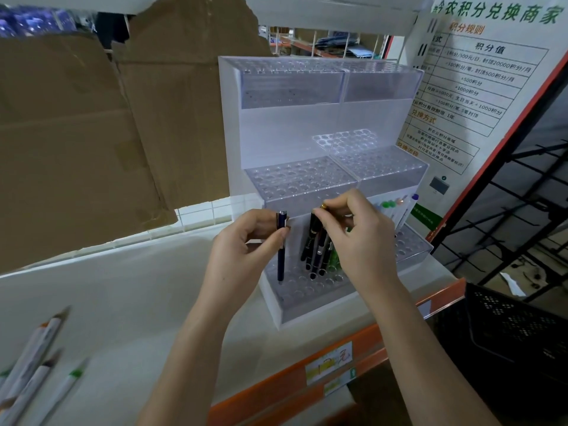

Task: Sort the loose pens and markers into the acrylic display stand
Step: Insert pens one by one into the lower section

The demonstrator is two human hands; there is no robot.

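At the far left, loose white markers (pixel 33 361) lie on the shelf (pixel 129 290), well apart from the stand, so we judge the sorting is only partly done. Our left hand (pixel 242 241) pinches a dark blue pen (pixel 281 247) near its cap, upright with its tip at a hole in the bottom tier of the acrylic display stand (pixel 292 130); it needs a straight push down and release. Just beside it, our right hand (pixel 356 238) pinches a gold-tipped black pen (pixel 314 229) among a cluster of dark pens (pixel 319 256) already seated, which needs lowering too.
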